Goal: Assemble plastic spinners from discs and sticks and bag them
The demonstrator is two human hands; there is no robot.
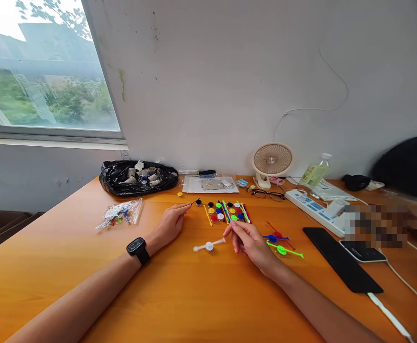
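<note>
My left hand (pixel 171 225) lies on the table with its fingers stretched out to the right. A thin black arrow (pixel 195 201) pokes out by its fingertips; whether they grip it I cannot tell. My right hand (pixel 246 240) has bent fingers, closed at the end of a white arrow spinner (pixel 209 246), which sits on the table on a round base. Behind the hands lie coloured round bases (pixel 220 216) in rows, with a yellow arrow (pixel 208 216) and bundles of coloured arrows (pixel 244 213) beside them. Right of my right hand are a green spinner (pixel 282 250) and a blue spinner (pixel 273 237).
A black plastic bag (pixel 114 183) and a clear bag of parts (pixel 121 213) lie at the left. Along the back stand a small fan (pixel 272 160) and glasses (pixel 265 193). A power strip (pixel 315 212), a bottle (pixel 315 171) and a black phone (pixel 340 259) occupy the right.
</note>
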